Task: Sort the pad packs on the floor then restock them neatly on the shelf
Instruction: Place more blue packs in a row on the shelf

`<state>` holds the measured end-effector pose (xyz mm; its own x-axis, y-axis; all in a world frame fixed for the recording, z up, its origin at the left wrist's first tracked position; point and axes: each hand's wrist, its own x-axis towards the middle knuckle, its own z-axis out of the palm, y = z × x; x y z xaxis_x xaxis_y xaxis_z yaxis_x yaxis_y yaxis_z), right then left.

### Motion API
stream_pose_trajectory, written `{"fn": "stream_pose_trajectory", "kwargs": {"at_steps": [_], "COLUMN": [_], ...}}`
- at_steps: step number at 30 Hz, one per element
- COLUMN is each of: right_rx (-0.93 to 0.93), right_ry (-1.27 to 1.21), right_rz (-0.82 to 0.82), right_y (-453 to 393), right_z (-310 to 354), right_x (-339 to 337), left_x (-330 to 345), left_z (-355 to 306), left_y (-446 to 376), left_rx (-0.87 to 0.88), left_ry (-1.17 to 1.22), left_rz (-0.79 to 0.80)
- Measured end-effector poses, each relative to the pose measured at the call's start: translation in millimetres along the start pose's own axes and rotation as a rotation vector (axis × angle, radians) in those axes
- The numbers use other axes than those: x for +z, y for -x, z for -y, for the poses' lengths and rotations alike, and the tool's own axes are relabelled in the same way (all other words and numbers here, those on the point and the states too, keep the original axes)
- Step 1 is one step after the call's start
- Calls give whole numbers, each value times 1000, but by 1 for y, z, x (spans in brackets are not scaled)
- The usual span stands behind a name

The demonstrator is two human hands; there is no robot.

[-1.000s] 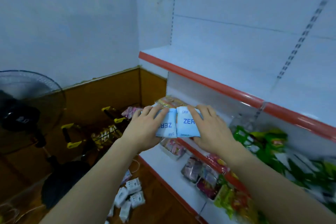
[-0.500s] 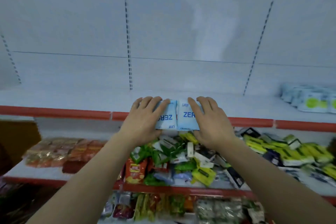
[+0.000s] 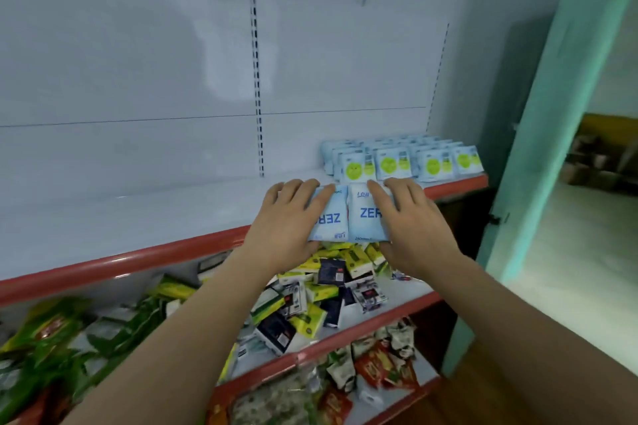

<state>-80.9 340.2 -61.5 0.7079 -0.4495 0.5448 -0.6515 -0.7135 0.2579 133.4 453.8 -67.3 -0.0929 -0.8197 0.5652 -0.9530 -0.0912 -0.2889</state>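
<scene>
Where view swung right, hands (image 3: 348,217) grip pad packs (image 3: 348,214), stocked packs (image 3: 400,160) nearer

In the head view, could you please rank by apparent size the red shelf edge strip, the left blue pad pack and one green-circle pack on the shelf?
1. Red shelf edge strip, longest by far.
2. Left blue pad pack, though nearness to the camera inflates it.
3. Green-circle pack, smallest, but farther away.

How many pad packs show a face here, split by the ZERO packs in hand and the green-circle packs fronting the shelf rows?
ZERO packs held, left pack and right pack: 2
Green-circle packs in the front row: 4
Total: 6
</scene>
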Motion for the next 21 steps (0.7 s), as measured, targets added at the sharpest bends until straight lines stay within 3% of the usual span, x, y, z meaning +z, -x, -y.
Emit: {"fn": "stream_pose_trajectory", "kwargs": {"at_steps": [5, 11, 16, 21], "right_rx": [99, 140, 128, 77], "right_ry": [33, 84, 96, 21], "right_rz": [18, 35, 47, 74], "right_y": [-5, -51, -102, -142], "right_z": [-67, -138, -182, -207], "right_x": [36, 84, 118, 161], "left_x": [49, 121, 161, 198], "left_z": [-34, -40, -31, -26], "left_y": [-76, -168, -230, -257], "left_rx": [73, 106, 52, -21], "left_ry": [32, 100, 159, 67], "left_rz": [9, -91, -72, -47]}}
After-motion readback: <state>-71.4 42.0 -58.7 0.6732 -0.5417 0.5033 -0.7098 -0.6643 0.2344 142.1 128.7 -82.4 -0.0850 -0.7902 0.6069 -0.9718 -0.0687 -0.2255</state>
